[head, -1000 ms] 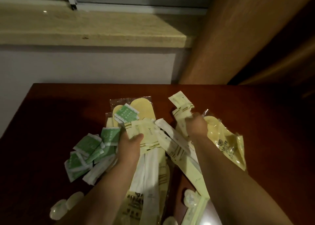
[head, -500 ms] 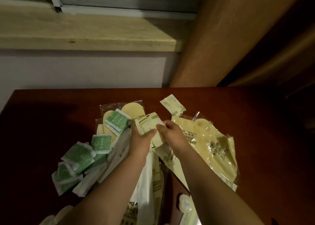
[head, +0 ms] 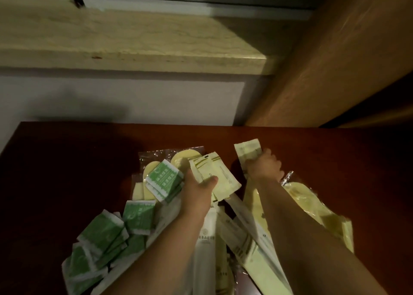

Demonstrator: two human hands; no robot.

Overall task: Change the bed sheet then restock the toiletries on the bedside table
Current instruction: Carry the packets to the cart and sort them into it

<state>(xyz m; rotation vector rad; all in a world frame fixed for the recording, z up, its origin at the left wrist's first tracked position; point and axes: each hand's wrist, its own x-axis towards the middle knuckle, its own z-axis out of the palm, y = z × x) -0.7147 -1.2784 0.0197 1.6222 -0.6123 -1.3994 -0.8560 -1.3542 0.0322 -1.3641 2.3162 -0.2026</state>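
- The left hand (head: 196,196) grips a pale yellow rectangular sachet (head: 220,176), thumb curled over its face.
- The right hand (head: 263,166) holds a second pale yellow sachet (head: 248,150), fingers curled round it, above the dark red wooden bedside table (head: 78,160).
- Green-and-white square packets (head: 138,216) lie piled on the table, left of the left forearm.
- Long cream paper-wrapped toiletry sleeves (head: 250,245) lie between the forearms.
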